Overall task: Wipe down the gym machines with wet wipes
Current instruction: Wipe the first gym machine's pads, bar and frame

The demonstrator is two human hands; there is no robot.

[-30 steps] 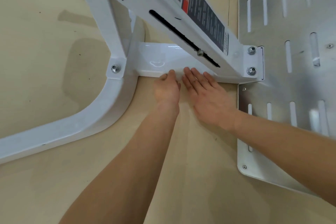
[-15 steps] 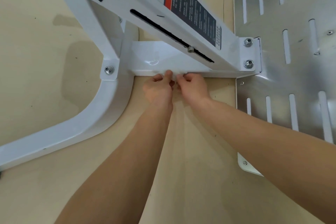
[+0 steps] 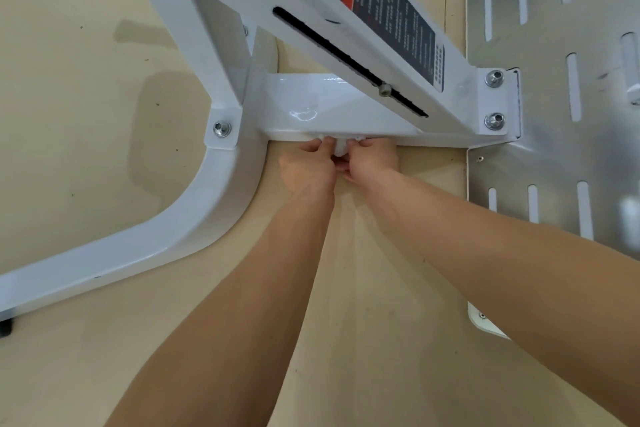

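A white steel gym machine frame [image 3: 311, 104] stands on the beige floor, with a flat cross bar low in the middle and a slanted beam above it. A crumpled white wet wipe [image 3: 341, 146] lies bunched against the near edge of the cross bar. My left hand [image 3: 306, 168] and my right hand [image 3: 372, 159] sit side by side below that edge, fingers curled, both pinching the wipe between them. Most of the wipe is hidden by my fingers.
A slotted metal foot plate [image 3: 554, 114] lies flat at the right, bolted to the frame. A curved white base tube [image 3: 156, 246] sweeps to the lower left. A warning label [image 3: 388, 14] is stuck on the slanted beam. Beige floor [image 3: 69, 97] spreads around.
My right hand lay flat on the bar's edge a second ago; its fingers have curled in. Both hands have drawn together and gathered the wipe into a bunch.
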